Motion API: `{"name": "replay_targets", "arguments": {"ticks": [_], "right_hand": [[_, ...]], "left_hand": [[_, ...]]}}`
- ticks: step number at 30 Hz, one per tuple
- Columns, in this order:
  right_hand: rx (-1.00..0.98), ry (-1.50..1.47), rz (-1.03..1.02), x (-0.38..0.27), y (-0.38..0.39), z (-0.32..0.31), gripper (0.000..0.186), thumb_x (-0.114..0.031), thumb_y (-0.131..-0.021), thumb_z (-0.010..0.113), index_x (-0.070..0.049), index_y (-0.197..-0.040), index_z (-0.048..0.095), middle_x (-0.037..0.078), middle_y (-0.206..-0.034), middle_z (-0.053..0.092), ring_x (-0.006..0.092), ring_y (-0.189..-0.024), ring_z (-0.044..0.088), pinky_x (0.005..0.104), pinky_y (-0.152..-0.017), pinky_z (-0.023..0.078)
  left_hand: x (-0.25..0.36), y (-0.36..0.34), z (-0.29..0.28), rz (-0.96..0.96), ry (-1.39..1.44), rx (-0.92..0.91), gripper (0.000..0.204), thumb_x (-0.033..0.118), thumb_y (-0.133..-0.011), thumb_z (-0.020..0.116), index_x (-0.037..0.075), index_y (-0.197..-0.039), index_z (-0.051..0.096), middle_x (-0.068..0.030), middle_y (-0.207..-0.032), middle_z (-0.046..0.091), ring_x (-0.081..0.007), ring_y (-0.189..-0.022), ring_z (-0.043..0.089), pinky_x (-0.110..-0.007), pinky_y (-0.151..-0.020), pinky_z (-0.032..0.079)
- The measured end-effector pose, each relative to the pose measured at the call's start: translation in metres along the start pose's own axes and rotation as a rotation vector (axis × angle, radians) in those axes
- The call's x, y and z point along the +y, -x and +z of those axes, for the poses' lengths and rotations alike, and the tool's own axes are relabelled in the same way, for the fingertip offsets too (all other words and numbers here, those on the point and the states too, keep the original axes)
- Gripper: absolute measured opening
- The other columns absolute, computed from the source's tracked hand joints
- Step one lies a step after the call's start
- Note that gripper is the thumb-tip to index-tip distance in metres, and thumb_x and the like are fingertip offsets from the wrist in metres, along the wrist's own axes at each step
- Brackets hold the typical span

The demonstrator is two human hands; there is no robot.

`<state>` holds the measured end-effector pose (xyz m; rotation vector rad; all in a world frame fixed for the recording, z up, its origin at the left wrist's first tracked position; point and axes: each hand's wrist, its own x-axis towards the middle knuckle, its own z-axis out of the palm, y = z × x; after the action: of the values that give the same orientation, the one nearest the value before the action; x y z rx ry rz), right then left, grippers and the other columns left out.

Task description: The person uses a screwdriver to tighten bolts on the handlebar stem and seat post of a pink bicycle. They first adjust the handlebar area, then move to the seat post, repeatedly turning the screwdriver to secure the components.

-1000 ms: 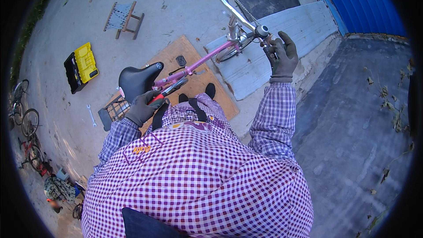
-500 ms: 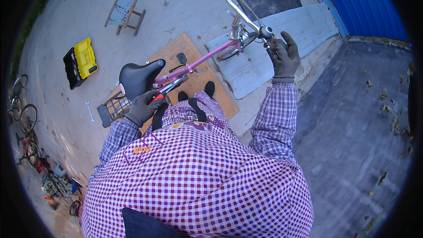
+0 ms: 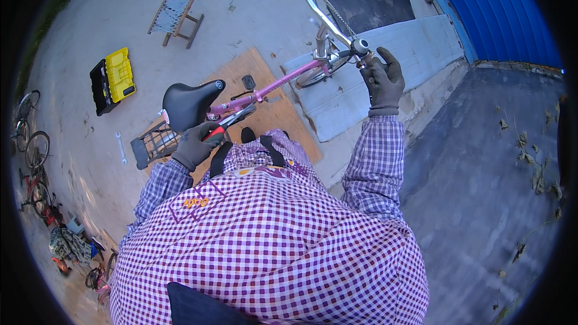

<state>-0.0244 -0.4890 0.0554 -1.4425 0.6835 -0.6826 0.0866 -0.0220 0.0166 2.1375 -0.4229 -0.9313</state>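
Observation:
A pink bicycle point(image 3: 274, 86) stands in front of me with a black saddle point(image 3: 188, 103) and a silver handlebar point(image 3: 320, 13). My left hand point(image 3: 194, 147), in a grey work glove, is closed around red-handled pliers point(image 3: 218, 132). Their metal jaws point toward the frame beside the saddle. My right hand point(image 3: 385, 87), gloved too, is closed at the handlebar's right end, just past a round silver bell point(image 3: 360, 46). Its index finger curls up off the bar; the palm hides most of the bar end.
Under the bicycle lies a wooden board point(image 3: 301, 132). On the left are an open yellow-and-black toolbox point(image 3: 120, 75), a wrench point(image 3: 121, 147) and a folding stool point(image 3: 174, 19). A person point(image 3: 69, 247) and parked bicycles point(image 3: 39, 150) are farther left. A blue corrugated wall point(image 3: 500, 6) rises at right.
My right hand has shifted slightly down and left at the bar end, its fingers curling in more. My left hand keeps the pliers in nearly the same place.

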Motion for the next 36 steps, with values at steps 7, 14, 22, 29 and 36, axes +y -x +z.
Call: {"name": "replay_targets", "arguments": {"ticks": [7,14,22,29,36], "right_hand": [[0.027,0.279,-0.200,0.006,0.000,0.015,0.052,-0.015,-0.089,0.078,0.000,-0.136,0.061,0.007,-0.104,0.066,0.0157,-0.096,0.066,0.0357,-0.092,0.051],[-0.070,0.495,-0.290,0.006,-0.003,0.004,0.061,-0.012,-0.090,0.080,0.003,-0.143,0.055,0.008,-0.102,0.069,0.0163,-0.099,0.063,0.0362,-0.090,0.051],[-0.019,0.525,-0.311,0.006,-0.007,-0.005,0.054,-0.017,-0.094,0.078,0.001,-0.141,0.058,0.010,-0.102,0.066,0.0169,-0.098,0.060,0.0374,-0.097,0.048],[-0.169,0.045,-0.051,-0.010,-0.009,-0.019,0.054,-0.008,-0.095,0.072,0.003,-0.144,0.052,0.013,-0.110,0.069,0.0154,-0.097,0.063,0.0310,-0.086,0.053],[-0.148,0.214,-0.220,0.002,-0.011,-0.021,0.052,-0.005,-0.097,0.071,0.001,-0.144,0.051,0.018,-0.128,0.063,0.0189,-0.105,0.067,0.0293,-0.088,0.058]], "left_hand": [[0.021,0.009,0.012,-0.022,-0.028,0.065,0.038,0.022,-0.095,0.076,0.002,-0.126,0.071,-0.0143,-0.105,0.076,-0.0191,-0.093,0.070,-0.036,-0.088,0.054],[0.039,0.034,0.062,0.006,-0.163,0.080,0.042,0.031,-0.096,0.074,0.006,-0.128,0.070,-0.0147,-0.115,0.076,-0.0236,-0.101,0.072,-0.036,-0.094,0.054],[0.044,0.063,0.123,-0.210,-0.162,0.100,0.049,0.044,-0.095,0.072,0.009,-0.129,0.070,-0.0184,-0.116,0.075,-0.0324,-0.107,0.072,-0.041,-0.096,0.054],[0.041,0.090,0.171,-0.252,0.004,0.164,0.048,0.043,-0.095,0.071,0.010,-0.129,0.070,-0.0182,-0.115,0.075,-0.0333,-0.107,0.072,-0.041,-0.095,0.054],[0.035,0.100,0.196,-0.256,0.014,0.263,0.044,0.040,-0.095,0.072,0.010,-0.127,0.070,-0.0191,-0.113,0.075,-0.0342,-0.105,0.072,-0.042,-0.094,0.055]]}}
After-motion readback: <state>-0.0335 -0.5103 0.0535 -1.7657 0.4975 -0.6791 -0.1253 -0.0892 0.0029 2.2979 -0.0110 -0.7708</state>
